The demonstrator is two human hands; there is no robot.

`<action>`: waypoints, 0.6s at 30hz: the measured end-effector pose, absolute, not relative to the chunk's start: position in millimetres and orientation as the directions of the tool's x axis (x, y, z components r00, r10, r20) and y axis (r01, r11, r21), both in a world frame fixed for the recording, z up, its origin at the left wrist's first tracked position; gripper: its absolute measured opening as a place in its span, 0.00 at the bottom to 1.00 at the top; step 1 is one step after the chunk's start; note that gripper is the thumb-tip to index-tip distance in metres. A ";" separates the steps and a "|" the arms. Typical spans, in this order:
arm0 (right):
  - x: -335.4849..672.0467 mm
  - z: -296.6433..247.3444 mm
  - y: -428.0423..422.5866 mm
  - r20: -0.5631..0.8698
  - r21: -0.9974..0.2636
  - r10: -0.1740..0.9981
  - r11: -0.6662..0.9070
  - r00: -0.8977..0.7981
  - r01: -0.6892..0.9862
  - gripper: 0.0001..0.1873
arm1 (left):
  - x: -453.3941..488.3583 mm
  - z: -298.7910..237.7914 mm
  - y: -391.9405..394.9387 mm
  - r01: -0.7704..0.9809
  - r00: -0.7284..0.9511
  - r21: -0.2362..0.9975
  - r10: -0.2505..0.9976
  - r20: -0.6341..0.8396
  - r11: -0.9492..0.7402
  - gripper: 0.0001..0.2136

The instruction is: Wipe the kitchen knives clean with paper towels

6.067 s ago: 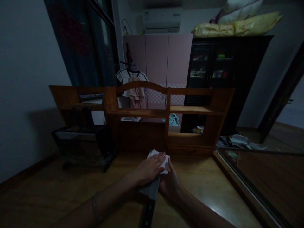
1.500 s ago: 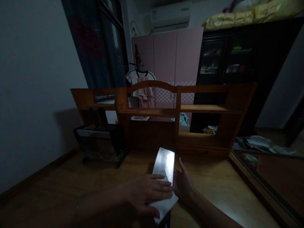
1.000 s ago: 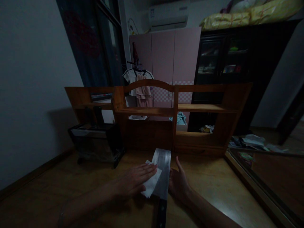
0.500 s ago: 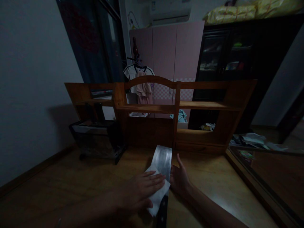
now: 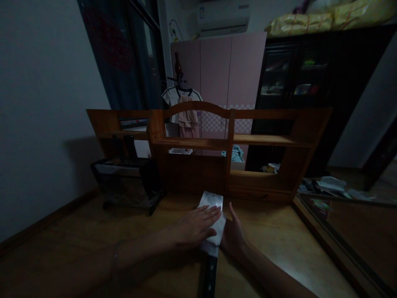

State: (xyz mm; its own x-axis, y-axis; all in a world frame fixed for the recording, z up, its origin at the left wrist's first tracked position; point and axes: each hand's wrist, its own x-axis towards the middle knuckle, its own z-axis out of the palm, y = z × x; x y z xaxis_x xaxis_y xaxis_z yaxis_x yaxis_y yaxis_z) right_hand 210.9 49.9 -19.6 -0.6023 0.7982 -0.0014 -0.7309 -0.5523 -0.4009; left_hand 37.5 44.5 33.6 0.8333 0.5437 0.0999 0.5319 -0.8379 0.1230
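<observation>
A cleaver (image 5: 213,196) points away from me, its broad metal blade at the far end and its black riveted handle (image 5: 210,275) towards me. My left hand (image 5: 197,227) presses a white tissue (image 5: 219,227) onto the upper face of the blade, fingers flat and close together. The tissue covers the middle and lower part of the blade. At the blade's right edge is my right hand (image 5: 235,236), thumb raised and apart. Its other fingers go under the blade, where they are hidden, and it seems to support the cleaver from below.
The wooden tabletop (image 5: 279,236) lies under my hands. A dark knife holder (image 5: 127,182) with black-handled tools stands at the left. Across the back runs a wooden shelf unit (image 5: 192,142). To the right is a raised ledge (image 5: 325,244), with papers (image 5: 331,184) beyond it.
My left hand has slid the tissue up the blade, away from the handle, baring the lower end of the blade. My right hand has stayed nearly in place.
</observation>
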 end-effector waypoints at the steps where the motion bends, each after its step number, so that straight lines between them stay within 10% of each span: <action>1: 210.4 -20.6 51.0 0.001 -0.398 0.804 -0.545 -0.594 -0.738 0.30 | 39.1 34.0 48.1 0.542 0.827 0.116 0.552 0.103 -0.833 0.27; 18: 209.8 -10.5 44.7 0.000 -0.415 0.815 -0.528 -0.580 -0.741 0.30 | 35.0 28.3 73.0 0.611 0.773 0.057 0.611 0.173 -0.790 0.26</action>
State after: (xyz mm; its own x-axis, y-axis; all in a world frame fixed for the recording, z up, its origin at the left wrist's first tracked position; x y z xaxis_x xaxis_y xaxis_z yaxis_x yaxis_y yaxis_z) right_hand 209.8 44.7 -10.5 -0.5799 0.8147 -0.0003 -0.7410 -0.5276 -0.4155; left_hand 35.0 73.0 28.3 0.7728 0.6107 0.1729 0.6110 -0.7895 0.0574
